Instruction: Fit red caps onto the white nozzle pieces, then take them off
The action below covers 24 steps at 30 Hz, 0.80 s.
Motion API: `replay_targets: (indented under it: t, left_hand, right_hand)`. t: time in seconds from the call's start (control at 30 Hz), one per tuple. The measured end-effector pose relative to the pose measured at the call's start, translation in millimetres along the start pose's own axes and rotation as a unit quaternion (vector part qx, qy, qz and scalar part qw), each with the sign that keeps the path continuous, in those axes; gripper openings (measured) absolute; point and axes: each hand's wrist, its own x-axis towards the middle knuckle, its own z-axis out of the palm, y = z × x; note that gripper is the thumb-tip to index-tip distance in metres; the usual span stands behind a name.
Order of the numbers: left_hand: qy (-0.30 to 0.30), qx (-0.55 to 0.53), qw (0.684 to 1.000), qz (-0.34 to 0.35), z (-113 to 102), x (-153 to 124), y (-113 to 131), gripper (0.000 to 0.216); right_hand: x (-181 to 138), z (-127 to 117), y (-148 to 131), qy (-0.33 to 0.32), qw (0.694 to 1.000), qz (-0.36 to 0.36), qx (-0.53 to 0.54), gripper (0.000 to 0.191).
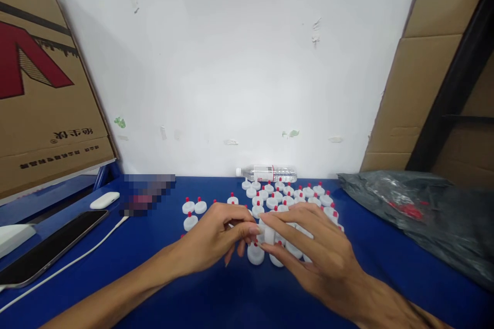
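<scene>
Both hands meet over the middle of a blue table (216, 298). My left hand (216, 236) pinches thumb and fingers toward a small white cap (269, 234), which my right hand (309, 247) also grips with its fingertips. Under and behind the hands stand several white caps with red tips (287, 195) in rough rows. A few more white caps (194, 208) sit apart to the left. Some caps are hidden beneath the right hand.
A clear water bottle (268, 173) lies against the white wall. A dark plastic bag (420, 216) covers the right side. A phone (50, 247), white cable (77, 262) and white case (105, 199) lie left, beside a cardboard box (42, 87). Cardboard (424, 72) leans at right.
</scene>
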Motion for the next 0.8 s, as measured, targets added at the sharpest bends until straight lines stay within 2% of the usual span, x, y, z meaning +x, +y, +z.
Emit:
replay_targets:
  t: [0.2, 0.37, 0.57, 0.8]
  left_hand:
    - [-0.034, -0.014, 0.999, 0.015, -0.9, -6.5, 8.7, 0.048]
    - [-0.024, 0.011, 0.999, 0.024, 3.1, -9.9, 11.2, 0.053]
    - [-0.031, 0.007, 0.999, 0.010, 4.8, -10.6, 15.1, 0.056]
    - [-0.044, -0.007, 0.999, -0.005, 6.2, -14.0, 14.0, 0.055]
  right_hand:
    - [-0.4, 0.1, -4.9, 0.008, 1.000, -0.026, 0.012, 0.033]
    - [1.3, -2.6, -5.0, 0.011, 0.998, -0.060, -0.001, 0.031]
    - [-1.1, -3.8, -4.1, 0.003, 0.997, -0.073, -0.029, 0.033]
    - [-1.6, -2.0, -5.1, -0.001, 0.994, -0.097, -0.047, 0.026]
